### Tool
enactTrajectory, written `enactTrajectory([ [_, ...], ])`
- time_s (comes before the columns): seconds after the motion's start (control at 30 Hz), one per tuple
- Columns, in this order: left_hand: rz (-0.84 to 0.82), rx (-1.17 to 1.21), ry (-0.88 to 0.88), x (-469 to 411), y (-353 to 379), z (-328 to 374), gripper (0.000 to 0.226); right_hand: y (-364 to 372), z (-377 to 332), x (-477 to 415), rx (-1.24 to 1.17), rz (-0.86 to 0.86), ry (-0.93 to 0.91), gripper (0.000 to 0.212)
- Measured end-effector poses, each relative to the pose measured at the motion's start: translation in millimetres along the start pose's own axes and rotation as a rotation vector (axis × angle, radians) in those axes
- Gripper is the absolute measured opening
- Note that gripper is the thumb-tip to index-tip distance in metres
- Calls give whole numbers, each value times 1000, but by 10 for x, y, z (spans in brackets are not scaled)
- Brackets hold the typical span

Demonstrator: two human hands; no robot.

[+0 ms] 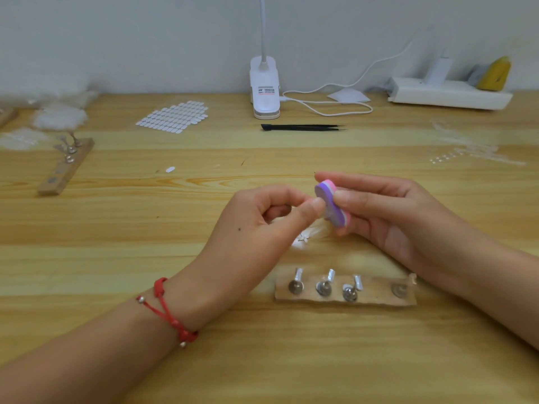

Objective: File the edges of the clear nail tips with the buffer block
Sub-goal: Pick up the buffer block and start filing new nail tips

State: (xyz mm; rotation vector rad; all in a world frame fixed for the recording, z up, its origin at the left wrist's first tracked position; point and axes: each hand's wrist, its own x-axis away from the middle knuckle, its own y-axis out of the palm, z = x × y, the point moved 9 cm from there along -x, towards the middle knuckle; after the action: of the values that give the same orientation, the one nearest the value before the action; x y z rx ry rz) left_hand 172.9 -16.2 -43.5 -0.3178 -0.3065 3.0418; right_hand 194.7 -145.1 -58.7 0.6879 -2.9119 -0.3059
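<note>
At the far left a wooden strip (65,167) carries a few metal stands, too blurred to read, while the nearer wooden holder (376,290) below the hands bears three metal pegs (323,287) topped with clear tips (331,275) and one flat disc. The left hand (256,228) curls its fingers, thumb and forefinger pinching a nail tip, almost wholly hidden, against the buffer block (331,199). The block, a rounded purple face over pink and white layers, stands on edge above the table (145,258), pinched between the right hand's (393,217) thumb and fingers
</note>
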Motion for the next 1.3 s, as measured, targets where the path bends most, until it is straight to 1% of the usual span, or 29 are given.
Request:
enactTrajectory([
  [0.1,38,12,-1,-3,-47,-2,24,26,4,6,3,-33,12,38],
  [0.2,-37,0,-4,4,40,8,23,-1,14,-12,12,-18,1,34],
  [0.33,37,24,-3,-5,-43,3,25,-4,38,-27,-4,-27,18,27],
  [0.5,20,31,3,3,-18,24,26,-4,21,-27,2,-28,4,24],
  [0.57,29,32,2,-2,-36,17,26,1,26,-27,2,-34,13,24],
  [0.7,-8,20,7,7,5,33,27,-5,37,-26,13,-18,17,28],
  [0.8,29,23,-4,-2,-37,4,27,4,42,-21,-5,-29,27,26],
  [0.9,-6,4,9,6,7,31,24,6,33,-19,8,-23,20,29],
  [1.0,28,33,0,1,-27,20,27,15,36,-19,-8,-35,37,23],
  [1.03,25,28,0,-1,-28,18,28,12,40,-19,-14,-33,40,22],
  [1.13,-79,-3,7,11,77,30,27,9,32,-19,-5,-26,31,21],
  [1.17,-78,-3,4,11,79,24,28,11,32,-17,-5,-29,34,20],
  [1.23,-12,17,-2,3,9,10,26,14,35,-16,-7,-35,49,19],
  [1.3,-22,1,1,1,17,10,24,7,37,-19,2,-31,49,19],
])
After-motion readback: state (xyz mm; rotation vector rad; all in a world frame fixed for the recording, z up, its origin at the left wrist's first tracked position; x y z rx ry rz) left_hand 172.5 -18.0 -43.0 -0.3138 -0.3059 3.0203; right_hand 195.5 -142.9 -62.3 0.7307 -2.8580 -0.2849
